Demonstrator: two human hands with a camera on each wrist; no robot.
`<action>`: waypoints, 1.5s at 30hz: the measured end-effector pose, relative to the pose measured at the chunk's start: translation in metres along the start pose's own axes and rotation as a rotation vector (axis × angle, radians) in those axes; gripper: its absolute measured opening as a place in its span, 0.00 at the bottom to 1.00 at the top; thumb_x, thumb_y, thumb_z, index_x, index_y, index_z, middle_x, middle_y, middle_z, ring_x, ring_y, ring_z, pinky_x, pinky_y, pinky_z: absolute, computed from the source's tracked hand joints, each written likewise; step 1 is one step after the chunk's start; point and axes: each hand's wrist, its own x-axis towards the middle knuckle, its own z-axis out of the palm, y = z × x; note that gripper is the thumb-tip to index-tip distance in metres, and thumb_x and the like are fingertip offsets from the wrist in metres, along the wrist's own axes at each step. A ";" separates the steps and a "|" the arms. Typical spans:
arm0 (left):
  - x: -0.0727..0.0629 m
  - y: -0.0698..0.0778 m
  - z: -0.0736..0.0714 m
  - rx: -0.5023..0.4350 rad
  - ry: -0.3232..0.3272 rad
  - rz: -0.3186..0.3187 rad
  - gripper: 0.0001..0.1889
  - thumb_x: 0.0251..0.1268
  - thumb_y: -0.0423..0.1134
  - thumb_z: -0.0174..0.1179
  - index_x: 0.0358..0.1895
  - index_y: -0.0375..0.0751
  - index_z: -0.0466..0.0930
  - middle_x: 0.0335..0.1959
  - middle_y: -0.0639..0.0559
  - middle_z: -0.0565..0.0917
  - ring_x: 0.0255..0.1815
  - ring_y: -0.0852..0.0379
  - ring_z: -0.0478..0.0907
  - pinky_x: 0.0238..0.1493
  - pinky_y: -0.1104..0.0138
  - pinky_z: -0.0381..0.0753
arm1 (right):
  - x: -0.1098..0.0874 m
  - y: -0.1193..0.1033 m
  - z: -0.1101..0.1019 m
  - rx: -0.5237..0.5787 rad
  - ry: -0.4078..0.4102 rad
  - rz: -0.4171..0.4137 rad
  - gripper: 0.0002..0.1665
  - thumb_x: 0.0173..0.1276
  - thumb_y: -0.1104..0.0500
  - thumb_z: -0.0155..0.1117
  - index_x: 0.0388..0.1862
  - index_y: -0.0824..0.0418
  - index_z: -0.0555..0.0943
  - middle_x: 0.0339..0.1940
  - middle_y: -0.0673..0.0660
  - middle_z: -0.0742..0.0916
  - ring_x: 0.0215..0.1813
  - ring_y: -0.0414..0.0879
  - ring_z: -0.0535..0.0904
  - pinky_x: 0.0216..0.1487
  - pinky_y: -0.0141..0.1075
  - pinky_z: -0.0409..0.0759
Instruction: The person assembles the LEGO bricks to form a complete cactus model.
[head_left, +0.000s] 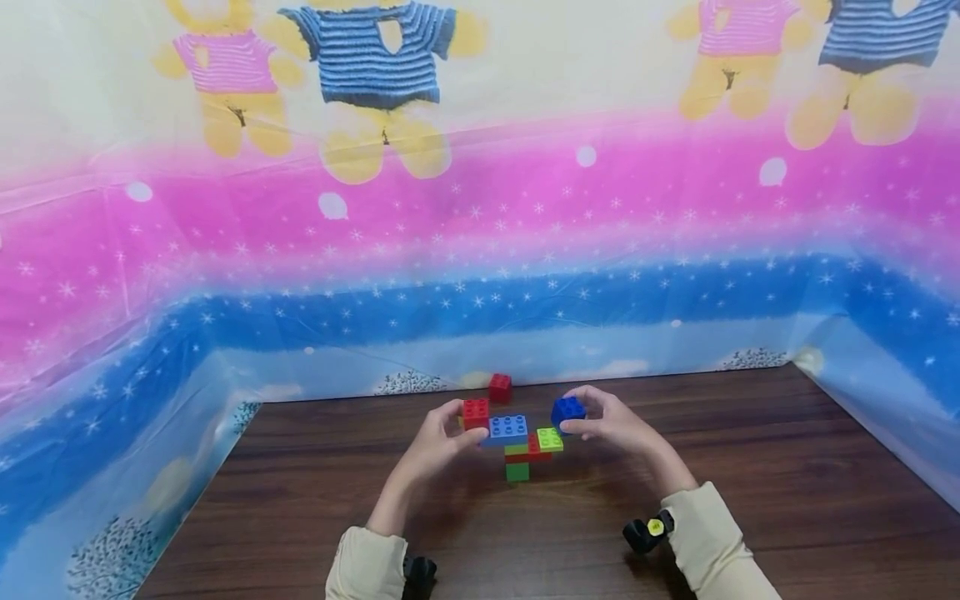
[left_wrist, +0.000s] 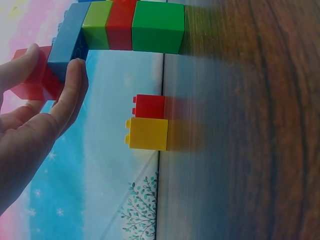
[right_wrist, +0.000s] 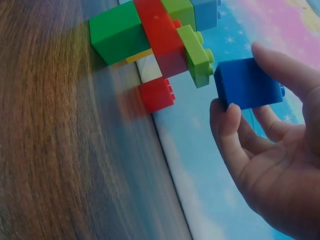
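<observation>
While your left hand (head_left: 438, 439) pinches the top red brick (head_left: 476, 414) at the left end of the stack (head_left: 517, 457), probably to steady that overhang, your right hand (head_left: 618, 423) grips the blue brick (head_left: 567, 410) just above the lime brick (head_left: 550, 440), studs up, apparently leaving its underside free; the stack is at lower centre in the head view, standing on one green brick (head_left: 517, 473), a narrow foot.

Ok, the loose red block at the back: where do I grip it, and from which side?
I'd pinch the loose red block by its left and right walls, below the studs, coming from above and the right: it stands studs up, with the stack in front, the curtain behind and the yellow block off to its left.
</observation>
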 end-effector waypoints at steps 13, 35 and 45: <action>0.000 0.001 0.002 -0.018 0.009 -0.009 0.16 0.67 0.36 0.61 0.53 0.31 0.72 0.46 0.35 0.80 0.42 0.51 0.84 0.51 0.54 0.84 | -0.002 0.001 0.001 -0.016 -0.091 -0.039 0.33 0.65 0.51 0.67 0.59 0.69 0.67 0.51 0.67 0.82 0.46 0.48 0.78 0.42 0.41 0.82; 0.001 -0.001 0.002 -0.027 0.008 -0.010 0.16 0.66 0.35 0.61 0.53 0.30 0.72 0.47 0.33 0.80 0.42 0.54 0.83 0.53 0.49 0.82 | 0.000 0.006 0.005 0.083 -0.145 -0.050 0.30 0.66 0.54 0.66 0.61 0.70 0.71 0.52 0.69 0.82 0.48 0.49 0.83 0.52 0.49 0.84; 0.000 0.001 0.001 -0.035 0.011 -0.015 0.17 0.66 0.36 0.62 0.53 0.33 0.73 0.47 0.36 0.80 0.43 0.52 0.83 0.55 0.48 0.82 | 0.001 0.010 0.010 0.089 -0.095 -0.023 0.32 0.63 0.53 0.69 0.61 0.69 0.73 0.50 0.65 0.84 0.44 0.49 0.85 0.49 0.46 0.85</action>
